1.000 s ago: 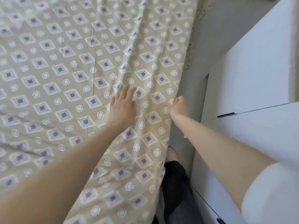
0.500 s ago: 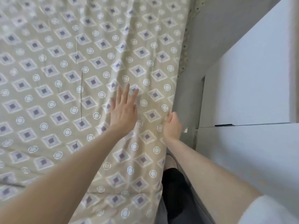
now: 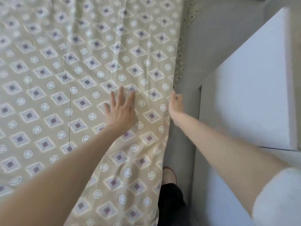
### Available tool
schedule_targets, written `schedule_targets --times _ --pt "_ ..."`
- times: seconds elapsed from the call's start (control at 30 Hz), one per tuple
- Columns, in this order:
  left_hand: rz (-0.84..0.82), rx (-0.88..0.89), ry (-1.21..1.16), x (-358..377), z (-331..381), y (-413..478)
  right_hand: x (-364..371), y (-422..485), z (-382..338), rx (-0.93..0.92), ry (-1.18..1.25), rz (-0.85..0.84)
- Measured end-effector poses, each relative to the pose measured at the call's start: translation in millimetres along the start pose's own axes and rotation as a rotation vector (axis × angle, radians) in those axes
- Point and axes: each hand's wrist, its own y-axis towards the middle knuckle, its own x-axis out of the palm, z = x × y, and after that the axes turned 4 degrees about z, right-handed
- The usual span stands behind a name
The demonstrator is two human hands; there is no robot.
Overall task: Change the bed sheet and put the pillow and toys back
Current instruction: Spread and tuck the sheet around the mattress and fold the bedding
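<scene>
The left hand (image 3: 121, 111) lies flat on the bed sheet (image 3: 78, 66), palm down, fingers straight and spread. The right hand (image 3: 175, 103) is at the sheet's right edge, fingers curled, thumb against the cloth, gripping that edge. The two hands are apart, near each other, with a strip of sheet between them. The beige sheet, patterned with diamonds and circles, covers the bed and hangs over its right side, lightly creased. Beside the bed runs a grey floor (image 3: 211, 38), then a white cabinet (image 3: 254, 88). A dark trouser leg (image 3: 172, 201) shows below.
</scene>
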Motion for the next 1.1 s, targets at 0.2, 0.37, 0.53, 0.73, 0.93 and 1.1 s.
schedule_targets --times 0.2,0.37,0.53,0.73,0.93,1.1 --pt "0.016 0.023 -0.019 -4.3 24.8 38.9 4.1 47.7 -37.0 -0.115 -0.211 -0.006" --pt "-0.017 0.004 -0.007 -3.2 34.5 50.4 9.6 54.1 -25.8 -0.077 -0.234 0.080" --pt "-0.011 0.019 -0.028 9.8 25.0 32.1 11.2 42.9 -29.9 -0.019 -0.099 0.033" --pt "0.026 0.049 0.008 40.6 9.7 -27.6 4.7 -50.4 42.4 -0.065 -0.194 0.045" --pt "0.058 0.087 0.065 65.4 -3.7 -92.0 11.7 -137.7 110.0 -0.078 -0.161 0.171" --pt "0.074 0.122 0.059 80.6 -7.6 -130.0 15.2 -141.6 124.2 -0.093 -0.082 0.217"
